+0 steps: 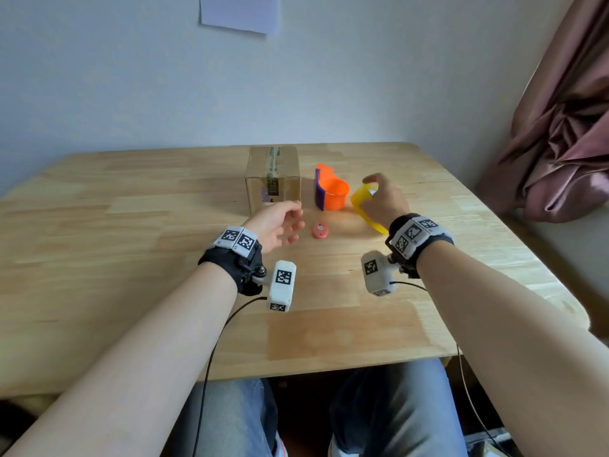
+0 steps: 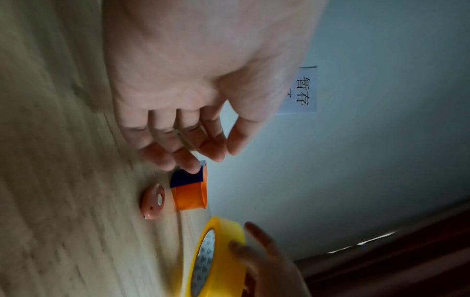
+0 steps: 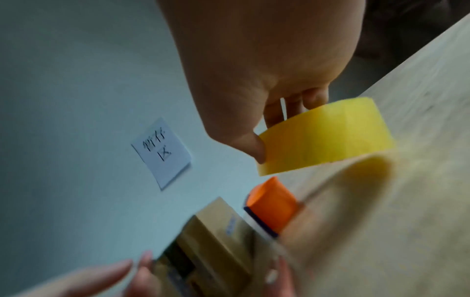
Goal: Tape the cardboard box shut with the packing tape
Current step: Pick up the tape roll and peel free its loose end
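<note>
The cardboard box (image 1: 273, 178) stands at the table's far middle, flaps down, with a strip of printed tape along its top seam. My right hand (image 1: 379, 197) grips the yellow packing tape roll (image 1: 357, 201) to the right of the box, just above the table. In the right wrist view the thumb (image 3: 255, 147) presses the roll (image 3: 325, 136), and a blurred loose tail (image 3: 356, 191) curls off it. My left hand (image 1: 280, 224) hovers in front of the box with loosely curled fingers (image 2: 183, 148), holding nothing. The box (image 3: 216, 237) shows blurred in that view too.
An orange and purple plastic holder (image 1: 331, 189) stands between the box and the roll. A small pink disc (image 1: 320, 229) lies on the wooden table (image 1: 131, 258) between my hands. A curtain (image 1: 560, 143) hangs at the right, and a paper note (image 1: 239, 13) is on the wall.
</note>
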